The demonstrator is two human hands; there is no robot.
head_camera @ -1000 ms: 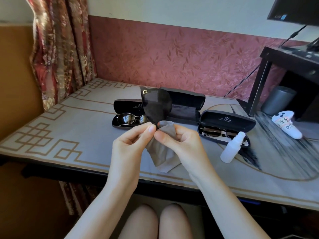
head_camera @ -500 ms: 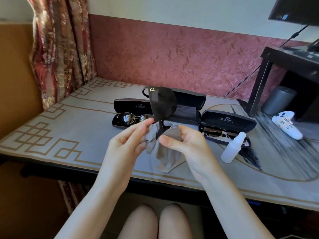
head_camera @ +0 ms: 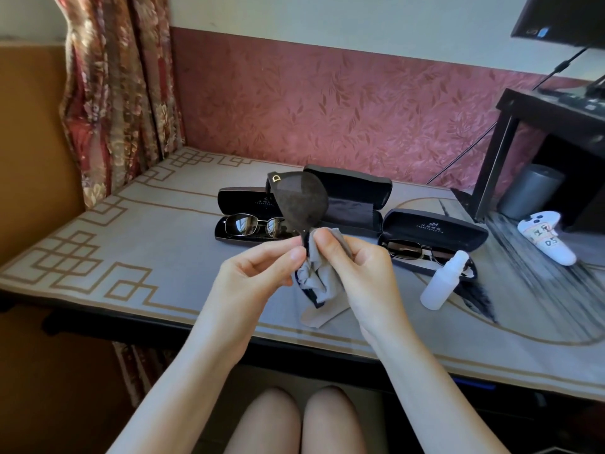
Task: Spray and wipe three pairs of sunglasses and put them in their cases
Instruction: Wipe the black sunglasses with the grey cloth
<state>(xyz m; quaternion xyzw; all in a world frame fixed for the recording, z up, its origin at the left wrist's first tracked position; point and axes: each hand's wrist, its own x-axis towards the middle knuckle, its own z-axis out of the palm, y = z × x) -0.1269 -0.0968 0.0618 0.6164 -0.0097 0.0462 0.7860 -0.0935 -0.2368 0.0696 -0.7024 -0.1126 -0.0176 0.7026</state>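
I judge wiping of the third pair underway: my left hand (head_camera: 258, 273) pinches the big dark-lensed black-framed sunglasses (head_camera: 299, 199) upright before the open empty black case (head_camera: 352, 204), my right hand (head_camera: 360, 260) pinching the grey microfibre cloth (head_camera: 316, 276) over the lower lens; casing comes next.

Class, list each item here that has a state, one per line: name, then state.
Left case: open, glasses inside.
Middle case: open, empty.
Right case: open, glasses inside.
Dark sunglasses: held upright.
Cloth: crumpled, in both hands.
Spray bottle: standing.
Left hand: gripping.
Right hand: gripping.
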